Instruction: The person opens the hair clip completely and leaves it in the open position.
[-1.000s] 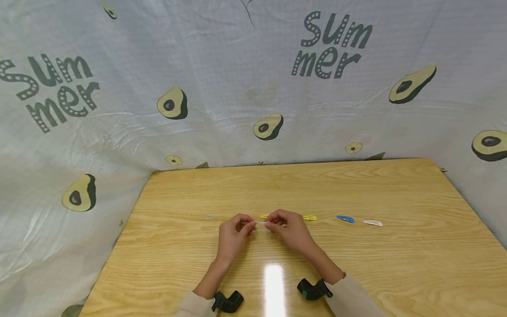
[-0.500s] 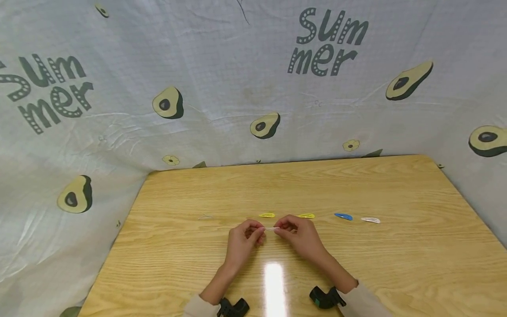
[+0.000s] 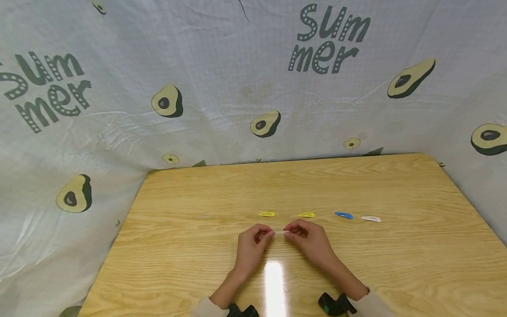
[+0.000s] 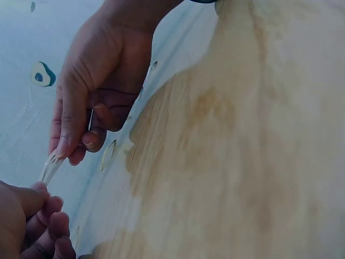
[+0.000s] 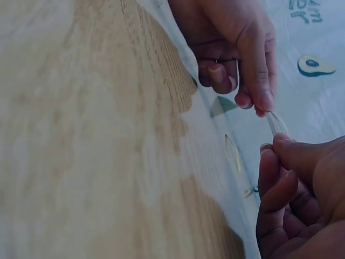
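Note:
A white snap hair clip [image 3: 279,232] is held level between both hands, low in front of the row of clips. My left hand [image 3: 250,247] pinches one end between thumb and forefinger. The other end is pinched by my right hand [image 3: 313,243]. In the left wrist view the clip [image 4: 50,167] shows a slim, split outline, its ends covered by fingertips. Seen from the right wrist, the clip [image 5: 276,124] spans the short gap between the two thumbs. Behind the hands lie two yellow snap clips, one on the left [image 3: 267,214] and one on the right [image 3: 306,215].
Further right on the wooden table [image 3: 178,255] lie a blue snap clip [image 3: 343,215] and another white clip [image 3: 371,219]. A thin whitish item [image 3: 204,215] lies left of the yellow clips. A printed cloth [image 3: 222,88] hangs behind the table.
Both hands, with the white clip between them, have shifted right and closer to the body. The yellow clips, partly covered before, now show fully. The head view has tilted slightly.

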### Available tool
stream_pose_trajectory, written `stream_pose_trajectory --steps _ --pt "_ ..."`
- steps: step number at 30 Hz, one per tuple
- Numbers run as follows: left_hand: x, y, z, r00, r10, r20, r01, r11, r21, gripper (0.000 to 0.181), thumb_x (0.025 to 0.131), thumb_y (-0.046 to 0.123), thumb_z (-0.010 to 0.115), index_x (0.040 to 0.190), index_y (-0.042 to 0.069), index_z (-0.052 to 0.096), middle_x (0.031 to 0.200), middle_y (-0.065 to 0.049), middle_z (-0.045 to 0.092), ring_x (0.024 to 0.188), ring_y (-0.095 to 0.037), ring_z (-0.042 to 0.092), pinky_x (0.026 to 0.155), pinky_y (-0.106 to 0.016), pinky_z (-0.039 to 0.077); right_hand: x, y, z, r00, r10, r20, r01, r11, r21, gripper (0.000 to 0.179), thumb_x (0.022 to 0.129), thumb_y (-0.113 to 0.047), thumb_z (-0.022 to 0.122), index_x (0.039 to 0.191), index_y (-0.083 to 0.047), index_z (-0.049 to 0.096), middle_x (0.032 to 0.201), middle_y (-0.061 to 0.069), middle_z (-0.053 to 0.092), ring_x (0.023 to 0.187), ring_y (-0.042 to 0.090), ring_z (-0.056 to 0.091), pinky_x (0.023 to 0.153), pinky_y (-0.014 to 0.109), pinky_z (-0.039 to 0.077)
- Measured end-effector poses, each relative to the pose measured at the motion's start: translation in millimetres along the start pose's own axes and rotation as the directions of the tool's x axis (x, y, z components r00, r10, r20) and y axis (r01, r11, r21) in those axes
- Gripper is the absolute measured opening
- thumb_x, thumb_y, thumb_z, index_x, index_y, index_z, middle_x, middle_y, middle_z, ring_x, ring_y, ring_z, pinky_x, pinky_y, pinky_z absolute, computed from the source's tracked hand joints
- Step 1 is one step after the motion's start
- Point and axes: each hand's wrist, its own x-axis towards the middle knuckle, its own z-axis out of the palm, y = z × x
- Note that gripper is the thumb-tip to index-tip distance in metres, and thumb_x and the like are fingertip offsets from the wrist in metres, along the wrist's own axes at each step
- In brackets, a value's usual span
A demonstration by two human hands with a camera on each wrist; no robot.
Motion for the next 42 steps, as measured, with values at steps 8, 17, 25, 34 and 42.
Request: stream_pose_trajectory --steps 8,17,25,34,42 --pt "-1.9 -12.9 5.8 0.999 0.043 -0.011 -0.042 0.999 0.035 0.007 0.090 0.014 0.068 0.087 0.008 0.069 0.060 0.003 0.057 0.054 -0.005 0.051 0.049 -0.021 0.043 -1.2 10.4 -2.7 0.999 0.009 0.038 -0.009 1.000 0.006 0.013 0.086 -0.027 0.073 0.094 -0.018 0.071 0.083 -0.005 0.067 0.070 0.013 0.062 0.062 0.027 0.050" --pt "-0.9 -15.0 5.4 0.997 0.080 -0.013 -0.079 0.996 0.041 0.006 0.089 0.011 0.069 0.088 0.005 0.069 0.068 0.002 0.060 0.058 -0.006 0.050 0.051 -0.020 0.043 -2.0 10.1 0.0 1.000 0.014 0.012 -0.015 1.000 0.016 0.011 0.083 -0.024 0.076 0.091 -0.017 0.072 0.079 -0.007 0.068 0.064 0.012 0.062 0.057 0.026 0.050" --pt "-2.0 -7.8 5.0 0.998 0.056 0.004 -0.056 0.997 0.058 0.003 0.086 -0.001 0.069 0.087 0.000 0.066 0.068 -0.009 0.061 0.056 -0.010 0.049 0.050 -0.018 0.039 -3.0 7.7 1.3 0.999 0.030 -0.016 -0.029 0.998 0.054 0.012 0.080 -0.020 0.079 0.089 -0.015 0.072 0.078 -0.005 0.069 0.065 0.013 0.064 0.058 0.027 0.051" --pt "-4.8 26.8 -3.2 0.995 0.091 0.051 -0.094 0.994 0.048 0.005 0.086 -0.005 0.066 0.083 -0.005 0.062 0.070 -0.014 0.062 0.055 -0.009 0.047 0.049 -0.017 0.039 -3.4 5.7 -2.3 0.999 0.043 0.025 -0.046 0.992 0.119 0.015 0.080 -0.021 0.079 0.089 -0.011 0.072 0.082 0.000 0.069 0.069 0.016 0.065 0.060 0.027 0.052" --pt "-5.0 24.8 -4.1 0.992 0.108 0.070 -0.111 0.993 0.050 0.007 0.087 -0.005 0.066 0.083 -0.004 0.061 0.068 -0.013 0.061 0.054 -0.006 0.044 0.048 -0.017 0.038 -4.3 3.9 -2.6 0.997 0.056 0.053 -0.064 0.984 0.163 0.018 0.080 -0.022 0.078 0.090 -0.008 0.071 0.085 0.004 0.069 0.073 0.018 0.066 0.062 0.027 0.052"
